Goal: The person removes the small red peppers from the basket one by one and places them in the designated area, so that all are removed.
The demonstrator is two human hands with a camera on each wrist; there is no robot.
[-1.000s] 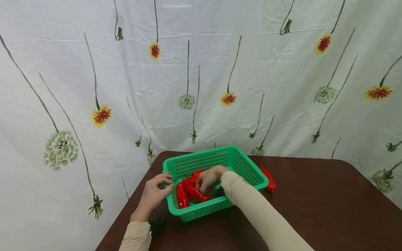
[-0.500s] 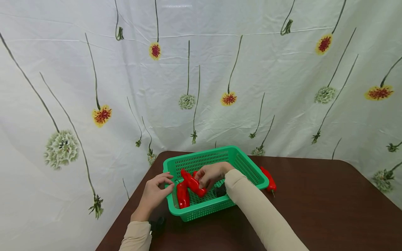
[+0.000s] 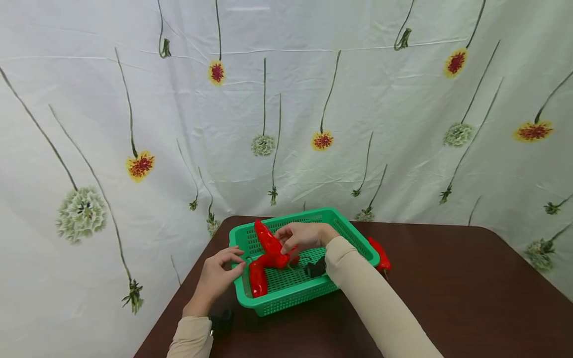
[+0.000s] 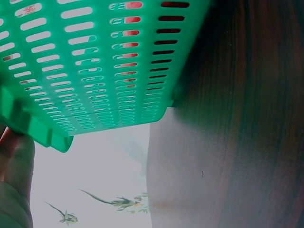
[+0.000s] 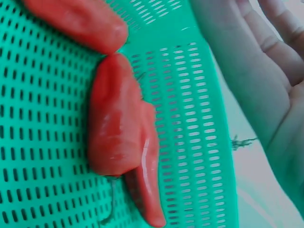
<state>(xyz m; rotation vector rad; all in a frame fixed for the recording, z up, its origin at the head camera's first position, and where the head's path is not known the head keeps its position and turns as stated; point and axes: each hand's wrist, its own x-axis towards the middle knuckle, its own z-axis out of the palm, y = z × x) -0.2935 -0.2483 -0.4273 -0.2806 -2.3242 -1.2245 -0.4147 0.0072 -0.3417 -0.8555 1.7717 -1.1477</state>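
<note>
My right hand [image 3: 302, 236] pinches a red pepper [image 3: 268, 238] above the green plastic basket [image 3: 291, 293]; its far end points up and to the left. Below it, a red pepper [image 3: 258, 278] lies along the basket's left side. In the right wrist view, a wide red pepper [image 5: 114, 118] with a green stem lies beside a narrower one [image 5: 148, 166], and the pinched pepper is out of sight. My left hand [image 3: 217, 273] holds the basket's left rim with bent fingers; in the left wrist view its fingers [image 4: 19, 161] meet the rim's underside.
Another red pepper [image 3: 379, 256] lies on the dark brown table [image 3: 447, 278], against the basket's right side. Black wrist devices show under the right wrist [image 3: 315, 268] and by the left wrist [image 3: 221, 320]. A white flowered curtain [image 3: 403, 99] hangs behind the table.
My right hand has gripped a red pepper lying in the basket and raised it, tipping its far end upward. The left hand stays at the rim.
</note>
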